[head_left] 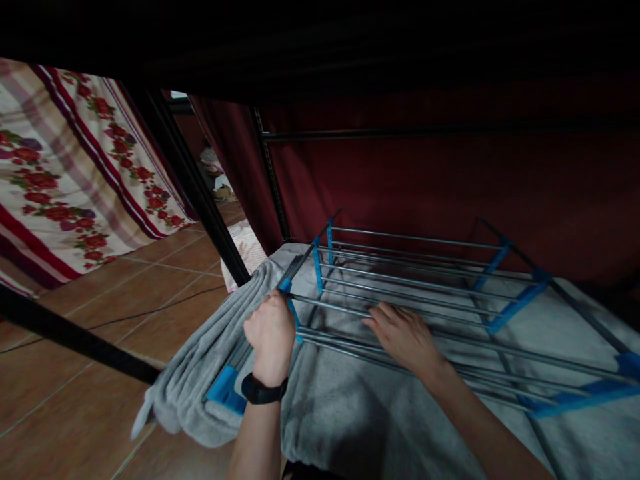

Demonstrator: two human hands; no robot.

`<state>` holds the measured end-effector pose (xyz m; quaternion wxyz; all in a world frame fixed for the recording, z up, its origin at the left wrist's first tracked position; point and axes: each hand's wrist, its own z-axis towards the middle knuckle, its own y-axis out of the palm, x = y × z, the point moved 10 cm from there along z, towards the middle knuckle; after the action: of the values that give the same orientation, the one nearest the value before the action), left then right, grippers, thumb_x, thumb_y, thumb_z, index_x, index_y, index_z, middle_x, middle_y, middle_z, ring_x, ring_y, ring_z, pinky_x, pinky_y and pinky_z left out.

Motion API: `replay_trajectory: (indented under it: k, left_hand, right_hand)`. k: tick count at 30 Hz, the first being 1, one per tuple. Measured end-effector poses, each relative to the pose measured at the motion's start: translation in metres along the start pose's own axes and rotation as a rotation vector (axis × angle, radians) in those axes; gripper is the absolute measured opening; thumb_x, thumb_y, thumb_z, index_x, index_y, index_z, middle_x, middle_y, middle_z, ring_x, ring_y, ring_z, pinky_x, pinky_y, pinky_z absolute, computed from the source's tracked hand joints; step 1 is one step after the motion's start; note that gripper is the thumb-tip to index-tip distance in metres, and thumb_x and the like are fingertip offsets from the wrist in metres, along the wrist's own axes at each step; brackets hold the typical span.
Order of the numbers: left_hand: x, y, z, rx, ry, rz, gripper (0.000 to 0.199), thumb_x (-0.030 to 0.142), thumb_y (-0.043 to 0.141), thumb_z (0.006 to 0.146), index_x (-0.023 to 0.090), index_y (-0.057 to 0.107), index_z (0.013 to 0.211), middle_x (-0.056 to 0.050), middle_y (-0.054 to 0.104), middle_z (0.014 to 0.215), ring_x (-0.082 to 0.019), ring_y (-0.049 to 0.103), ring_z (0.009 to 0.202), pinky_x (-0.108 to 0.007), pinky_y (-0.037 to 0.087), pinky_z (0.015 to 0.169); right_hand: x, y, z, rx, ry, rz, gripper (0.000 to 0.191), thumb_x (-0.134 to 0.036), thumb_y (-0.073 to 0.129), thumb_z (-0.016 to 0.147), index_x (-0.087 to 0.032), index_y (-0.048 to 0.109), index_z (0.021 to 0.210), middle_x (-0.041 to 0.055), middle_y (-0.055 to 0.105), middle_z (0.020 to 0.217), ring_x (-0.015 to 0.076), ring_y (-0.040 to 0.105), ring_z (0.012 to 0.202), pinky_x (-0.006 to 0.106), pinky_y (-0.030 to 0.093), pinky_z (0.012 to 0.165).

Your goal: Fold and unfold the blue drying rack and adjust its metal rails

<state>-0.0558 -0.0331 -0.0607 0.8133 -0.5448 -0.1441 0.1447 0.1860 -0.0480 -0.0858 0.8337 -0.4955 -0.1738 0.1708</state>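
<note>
A rack of grey metal rods with blue plastic side brackets lies on a grey blanket. My left hand, a dark watch on its wrist, is closed around the rack's near left corner, by a blue joint. Its fingertips are mostly hidden. Farther right, my right hand has its fingers curled over a long rod, thumb against the near side. Beneath my left wrist, a blue plastic piece with grey rods lies on the blanket's bunched left part.
Black metal posts and a dark overhead frame enclose this space. A dark red curtain hangs behind the rack. To the left are a flowered cloth, the tiled floor and a dark cable.
</note>
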Motion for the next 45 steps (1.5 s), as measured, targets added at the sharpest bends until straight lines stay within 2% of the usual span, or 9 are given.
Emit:
replay_trajectory:
  k: [5,11,18,27,33,45]
  left_hand:
    - [0.008,-0.004,-0.004,0.098,0.089,0.102,0.042,0.010,0.027,0.095,0.011,0.068,0.100,-0.016,0.067,0.072,-0.031,0.068,0.071,-0.034,0.044,0.062]
    - [0.008,-0.003,-0.005,0.152,0.099,0.120,0.040,0.011,0.028,0.096,0.012,0.068,0.094,-0.015,0.068,0.073,-0.030,0.067,0.072,-0.037,0.046,0.069]
    - [0.011,0.001,-0.006,0.139,0.105,0.122,0.032,0.017,0.036,0.096,0.013,0.068,0.097,-0.015,0.069,0.076,-0.032,0.067,0.076,-0.039,0.046,0.072]
    - [0.012,0.003,-0.008,0.170,0.105,0.064,0.029,0.019,0.036,0.095,0.016,0.065,0.093,-0.016,0.069,0.081,-0.032,0.065,0.078,-0.041,0.045,0.076]
    - [0.013,0.003,-0.009,0.125,0.082,0.023,0.028,0.020,0.038,0.094,0.016,0.065,0.095,-0.017,0.069,0.084,-0.034,0.066,0.081,-0.043,0.045,0.078]
    - [0.017,0.001,-0.010,0.134,0.114,0.058,0.024,0.023,0.040,0.094,0.015,0.063,0.097,-0.017,0.069,0.085,-0.033,0.067,0.085,-0.041,0.047,0.078]
  right_hand:
    - [0.000,0.001,-0.001,-0.008,-0.005,-0.012,0.025,-0.034,0.046,0.105,-0.024,0.067,0.096,0.0029,0.071,0.093,0.0153,0.066,0.080,0.030,0.040,0.075]
    - [0.001,0.002,-0.003,0.007,-0.012,-0.021,0.026,-0.035,0.045,0.105,-0.023,0.068,0.099,0.0027,0.071,0.094,0.0152,0.066,0.079,0.031,0.040,0.076]
    - [0.003,0.001,-0.004,0.006,-0.002,-0.008,0.024,-0.034,0.047,0.104,-0.024,0.069,0.099,0.0029,0.072,0.094,0.0146,0.065,0.078,0.030,0.040,0.075]
    - [0.005,0.002,-0.004,-0.013,0.012,0.011,0.026,-0.034,0.047,0.105,-0.024,0.068,0.095,0.0022,0.071,0.092,0.0144,0.066,0.078,0.031,0.040,0.072]
    - [0.006,0.002,-0.002,-0.031,0.025,0.012,0.026,-0.034,0.048,0.104,-0.024,0.068,0.092,0.0012,0.071,0.091,0.0145,0.066,0.078,0.032,0.040,0.071]
    - [0.005,0.003,-0.005,-0.034,0.045,-0.001,0.027,-0.036,0.045,0.105,-0.024,0.069,0.100,0.0038,0.072,0.096,0.0160,0.066,0.080,0.030,0.041,0.073]
